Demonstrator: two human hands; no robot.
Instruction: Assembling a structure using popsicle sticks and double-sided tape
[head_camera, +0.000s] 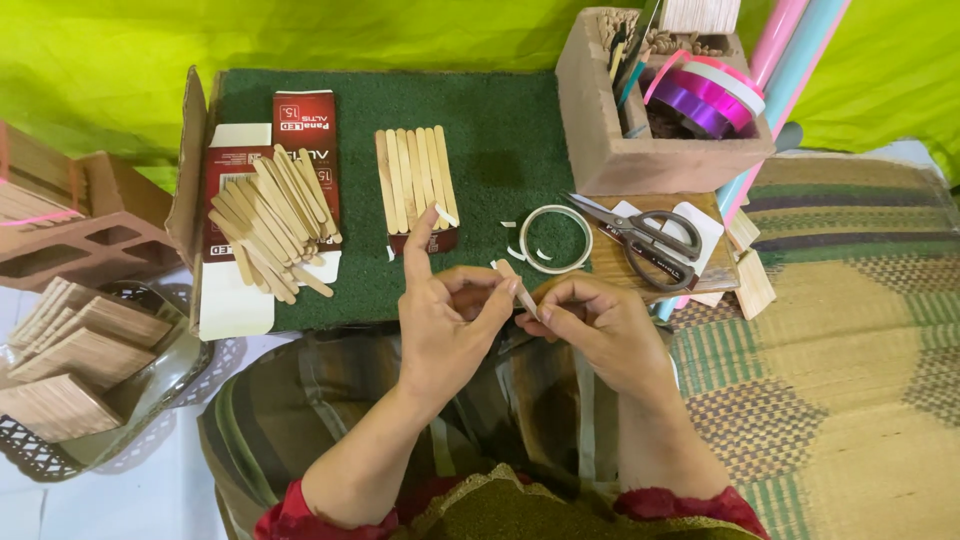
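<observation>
At far left we note a clear tray (160, 385) with a lacy rim, holding flat panels (70, 355) of joined wooden sticks, well to the left of the fingers. Beyond it stands a brown hollow block (90, 235). Further right, above and left of the left hand's raised forefinger, lies an opened red-and-white carton (245, 165), flattened on the green turf mat (500, 130) (its white flaps spread top and bottom); a loose heap of wooden sticks (275, 220) rests on it.

Just beyond that forefinger's tip, a row of sticks (415, 180) lies side by side on a small dark red base.

The left hand (445, 325) has forefinger extended upward, the other fingers curled, thumb pinching one end of a small pale strip (515, 285). The right hand (595, 325) pinches the strip's other end between thumb and forefinger. The strip therefore sits between the two hands, over the lap.

Directly beyond the fingertips lies a tape ring (555, 238), with short white cut pieces beside it. Right of that, grey-handled scissors (640, 238) rest on a wooden board. Further back stands a brown hollow block (640, 140) carrying purple and pink ribbon spools (705, 95). Pink and blue rolled tubes (790, 60) lean behind it.
</observation>
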